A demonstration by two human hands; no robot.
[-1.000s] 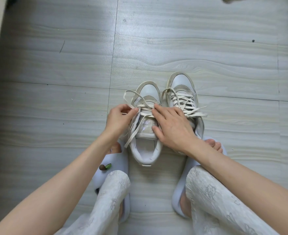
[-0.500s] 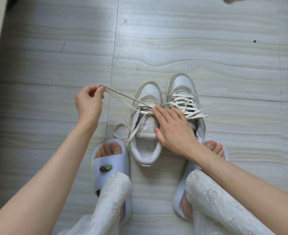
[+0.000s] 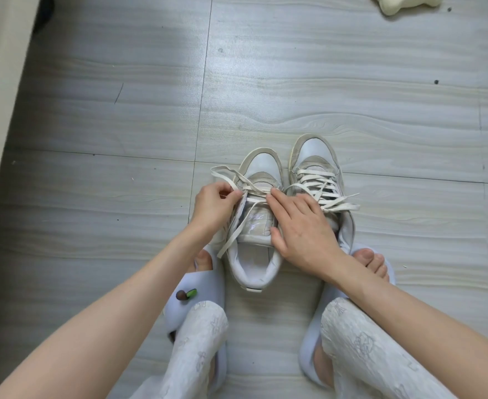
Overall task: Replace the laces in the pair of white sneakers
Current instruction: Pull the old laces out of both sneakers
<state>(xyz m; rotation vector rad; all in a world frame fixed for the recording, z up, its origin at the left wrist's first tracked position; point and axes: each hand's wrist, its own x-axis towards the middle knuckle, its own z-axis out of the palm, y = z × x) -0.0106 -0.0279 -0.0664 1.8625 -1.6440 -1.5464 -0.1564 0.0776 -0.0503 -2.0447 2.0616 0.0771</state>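
My left hand (image 3: 212, 204) pinches the lace (image 3: 231, 180) at the left sneaker (image 3: 255, 226), back at the eyelets after drawing a length out sideways; unlacing advances. My right hand (image 3: 300, 228) lies flat, fingers straight, steadying its tongue. Right of it, the other sneaker (image 3: 317, 180) stays laced.

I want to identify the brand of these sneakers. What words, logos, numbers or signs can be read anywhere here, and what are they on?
No text can be read in full.
White embroidered script and a small mark on the tongue of the left sneaker: too blurred to read.
Right sneaker: no marking visible.
Faint outline drawings on the trousers: pictures, not words.
Slipper charms: no lettering visible.
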